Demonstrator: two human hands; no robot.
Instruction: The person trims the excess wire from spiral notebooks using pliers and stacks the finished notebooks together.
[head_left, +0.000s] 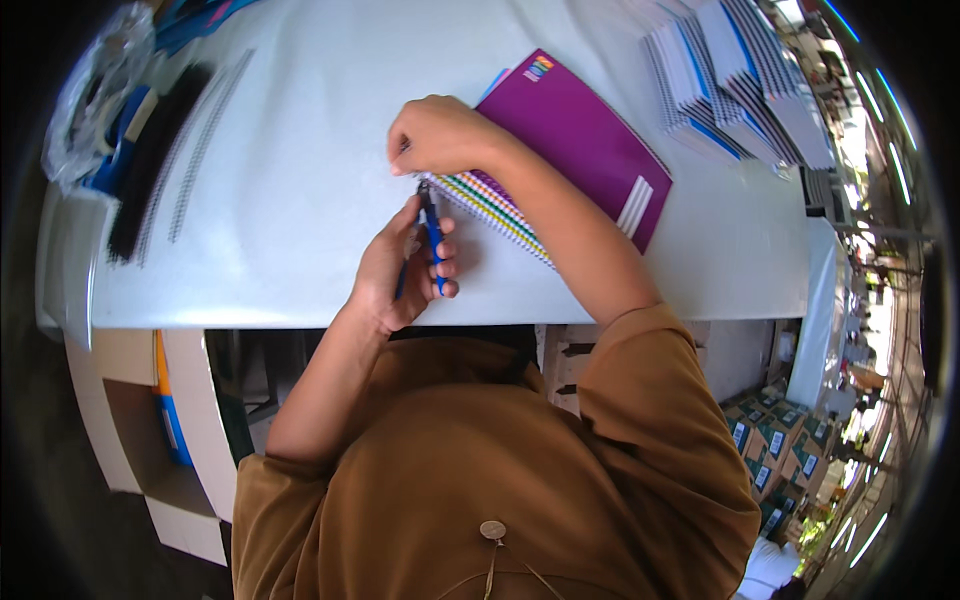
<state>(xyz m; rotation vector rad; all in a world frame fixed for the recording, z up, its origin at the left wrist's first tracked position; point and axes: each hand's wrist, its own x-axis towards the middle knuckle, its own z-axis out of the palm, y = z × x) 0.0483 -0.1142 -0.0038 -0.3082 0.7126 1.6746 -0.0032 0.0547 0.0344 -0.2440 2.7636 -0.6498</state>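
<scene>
My left hand (385,265) is closed round a pair of pliers (434,235) with blue handles. The dark jaws point away from me, at the near-left corner of a stack of spiral notebooks. On top of the stack is a purple cover (575,140). The bound edges (500,215) show white, yellow, green and orange rows along the near side. My right hand (440,135) is curled over that same corner, just beyond the plier jaws. Its fingers are bent together, and what they pinch is hidden. My right forearm crosses over the notebooks.
Dark wire spirals (165,165) lie at the table's left, beside a clear plastic bag (90,100) and a blue tape roll (125,135). Stacked spiral notebooks (735,85) stand at the far right. A cardboard box (185,400) is below the table's near-left edge.
</scene>
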